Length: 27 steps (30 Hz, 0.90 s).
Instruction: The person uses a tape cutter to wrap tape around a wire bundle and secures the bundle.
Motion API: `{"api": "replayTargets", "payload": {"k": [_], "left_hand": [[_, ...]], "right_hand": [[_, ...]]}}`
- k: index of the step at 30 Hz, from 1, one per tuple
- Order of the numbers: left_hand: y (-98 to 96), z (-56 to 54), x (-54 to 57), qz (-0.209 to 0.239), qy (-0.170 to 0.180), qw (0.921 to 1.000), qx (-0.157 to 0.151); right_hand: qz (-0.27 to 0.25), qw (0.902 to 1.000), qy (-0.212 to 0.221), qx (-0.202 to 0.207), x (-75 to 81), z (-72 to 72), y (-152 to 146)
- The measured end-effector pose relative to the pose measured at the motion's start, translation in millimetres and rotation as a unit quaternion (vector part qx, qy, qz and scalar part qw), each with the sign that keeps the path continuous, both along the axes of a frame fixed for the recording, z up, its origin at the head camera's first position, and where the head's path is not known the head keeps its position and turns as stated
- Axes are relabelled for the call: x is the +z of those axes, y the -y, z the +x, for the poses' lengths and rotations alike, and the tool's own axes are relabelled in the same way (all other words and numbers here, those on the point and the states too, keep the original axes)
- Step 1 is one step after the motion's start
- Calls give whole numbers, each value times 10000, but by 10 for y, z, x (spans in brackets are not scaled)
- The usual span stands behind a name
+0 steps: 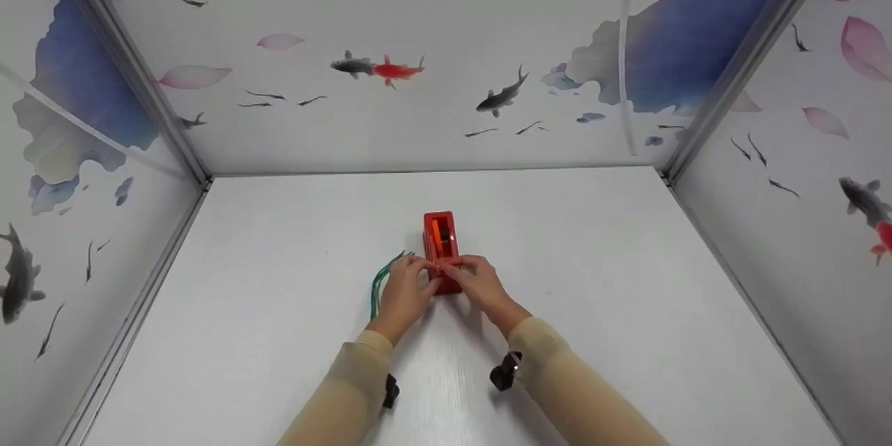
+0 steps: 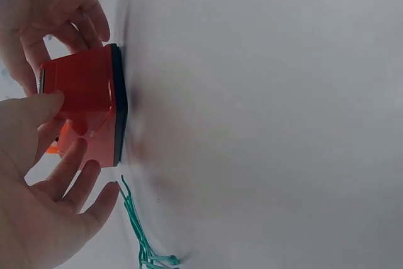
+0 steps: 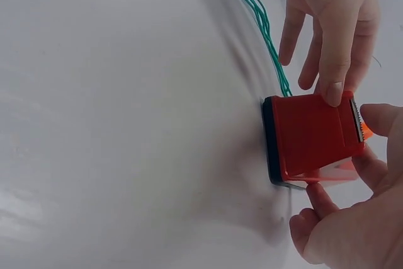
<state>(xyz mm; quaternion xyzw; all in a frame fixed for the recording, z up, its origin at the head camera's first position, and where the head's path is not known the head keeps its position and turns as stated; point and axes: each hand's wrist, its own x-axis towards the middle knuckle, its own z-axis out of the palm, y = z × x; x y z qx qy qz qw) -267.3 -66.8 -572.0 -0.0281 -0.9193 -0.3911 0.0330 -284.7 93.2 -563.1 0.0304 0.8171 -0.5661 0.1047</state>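
White desk (image 1: pixel 627 293) | your left hand (image 1: pixel 406 296) and right hand (image 1: pixel 484 287) touch red tape dispenser (image 3: pixel 312 133), grip unclear | slipping against serrated blade (image 3: pixel 357 120) could cut

1. Left grip (image 1: pixel 408 293): thumb (image 2: pixel 38 108) extended, other fingers (image 2: pixel 84 184) parted and loosely bent.
2. Right grip (image 1: pixel 481 287): just beside the left grip, fingers bent; pinch unconfirmed on both.
3. Left forearm (image 1: pixel 341 390) and right forearm (image 1: pixel 585 390): sleeved, behind their grips, converging forward.
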Motion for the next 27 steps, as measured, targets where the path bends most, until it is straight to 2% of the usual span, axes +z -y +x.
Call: {"api": "replayTargets", "payload": {"k": [4,11,17,22,24,27], "left_hand": [[18,2,-1,125,62,9999,-74],[38,-13,-39,-38,27,9998,-177],[26,5,-51,-122,111,9998,-91],[23,16,-46,-198,98,9997,-61],[23,16,-37,-215,67,9997,-68],[24,11,-29,-258,38,9996,-83]], "right_hand": [[-210,9997,26,-148,4,-7,32],[-655,9969,180,-396,-6,-36,79],[-1121,9914,459,-491,-57,-40,55],[-1719,9813,684,-525,5,-68,9],[-1743,9811,636,-544,52,-66,-7],[-1446,9869,517,-494,114,-24,-20]]}}
